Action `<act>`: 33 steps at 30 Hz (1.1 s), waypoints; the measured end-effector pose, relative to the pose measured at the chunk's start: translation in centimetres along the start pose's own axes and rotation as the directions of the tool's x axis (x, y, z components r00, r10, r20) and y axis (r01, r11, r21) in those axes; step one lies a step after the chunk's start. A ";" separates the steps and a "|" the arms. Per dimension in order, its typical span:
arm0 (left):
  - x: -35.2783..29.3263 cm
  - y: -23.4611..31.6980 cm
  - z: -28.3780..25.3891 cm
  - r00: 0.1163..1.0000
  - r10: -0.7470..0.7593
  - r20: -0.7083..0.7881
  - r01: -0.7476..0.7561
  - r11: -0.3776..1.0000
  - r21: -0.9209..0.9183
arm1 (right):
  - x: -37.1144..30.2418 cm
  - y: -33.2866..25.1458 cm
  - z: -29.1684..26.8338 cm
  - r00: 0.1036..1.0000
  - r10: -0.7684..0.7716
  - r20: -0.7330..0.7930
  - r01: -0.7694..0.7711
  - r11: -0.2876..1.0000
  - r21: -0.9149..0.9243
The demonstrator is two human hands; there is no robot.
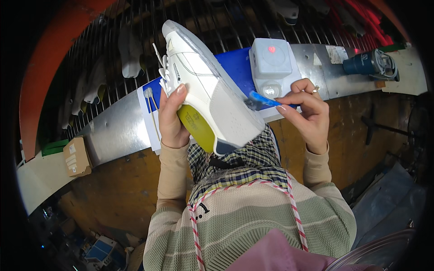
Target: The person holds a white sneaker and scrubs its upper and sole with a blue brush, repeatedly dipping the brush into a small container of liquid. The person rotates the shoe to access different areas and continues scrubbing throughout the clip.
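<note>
The location is a footwear workshop, as indicated by white shoes (130, 56) on metal rods (218, 31) beyond a metal-topped table (110, 137).

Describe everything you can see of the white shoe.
The white shoe has a smooth, leather-like upper, white laces, a grey panel near the heel, a dark heel patch and an olive-green insole. It is tilted above the bench, toe to the upper left, sole edge to the right. The left hand grips it by the opening; a blue brush in the right hand touches or nearly touches its sole edge.
</note>
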State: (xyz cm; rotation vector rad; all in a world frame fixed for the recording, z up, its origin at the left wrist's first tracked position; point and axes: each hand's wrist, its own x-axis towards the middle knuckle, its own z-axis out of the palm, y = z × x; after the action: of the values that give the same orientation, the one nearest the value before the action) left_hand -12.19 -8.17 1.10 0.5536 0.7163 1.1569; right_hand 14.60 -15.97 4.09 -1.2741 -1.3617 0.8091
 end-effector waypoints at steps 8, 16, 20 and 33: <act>0.8 0.2 -0.8 1.000 -0.007 -0.007 0.007 1.000 -0.002 | -0.5 -0.9 -1.3 0.994 -0.111 0.023 0.113 0.967 -0.226; -0.2 0.1 0.2 1.000 0.008 0.001 -0.008 0.998 0.060 | 1.5 -1.5 -0.1 0.949 -0.310 0.048 0.308 0.892 -0.331; -0.8 0.1 0.5 1.000 0.004 0.023 -0.005 0.998 0.061 | 2.7 -1.1 0.4 0.935 -0.350 0.058 0.349 0.878 -0.328; -1.0 0.1 -0.7 0.995 -0.090 0.042 0.090 0.996 -0.011 | 6.7 -1.2 0.0 0.868 -0.438 0.234 0.485 0.849 -0.208</act>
State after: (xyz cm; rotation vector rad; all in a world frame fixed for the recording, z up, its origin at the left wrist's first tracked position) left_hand -13.04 -9.08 0.91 0.5282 0.6907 1.0628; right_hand 15.12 -9.79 6.83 -1.0113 -1.8791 0.4173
